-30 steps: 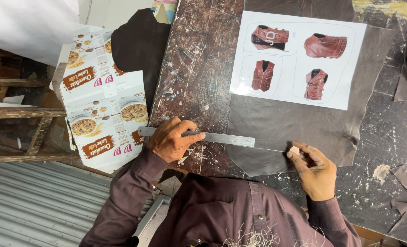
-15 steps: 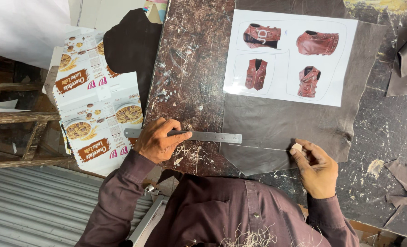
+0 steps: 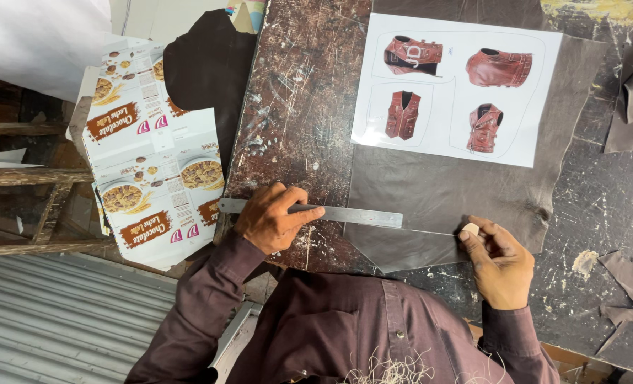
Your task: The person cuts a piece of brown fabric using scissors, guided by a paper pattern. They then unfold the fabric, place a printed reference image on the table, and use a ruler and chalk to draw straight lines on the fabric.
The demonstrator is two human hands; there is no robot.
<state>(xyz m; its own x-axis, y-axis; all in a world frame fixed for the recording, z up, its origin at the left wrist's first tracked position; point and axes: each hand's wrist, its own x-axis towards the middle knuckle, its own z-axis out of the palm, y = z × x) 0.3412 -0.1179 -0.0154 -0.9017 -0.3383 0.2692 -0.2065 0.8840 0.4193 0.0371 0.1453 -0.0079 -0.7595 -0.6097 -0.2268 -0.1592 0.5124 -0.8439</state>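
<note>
Head view is showing the left hand (image 3: pixel 274 217) pressing flat, fingers spread, on a steel ruler (image 3: pixel 313 212) that is now lying more on the scratched table (image 3: pixel 295 92) than a second ago, only its 3 o'clock tip reaching the grey leather (image 3: pixel 437 188). The right hand (image 3: pixel 500 264) is pinching a pale chalk (image 3: pixel 470 229) at the leather's lower edge, at 3 o'clock from the ruler, having slid along a faint line. That line is looking finished, with the ruler sliding off leftward below the vest printout (image 3: pixel 458 89).
</note>
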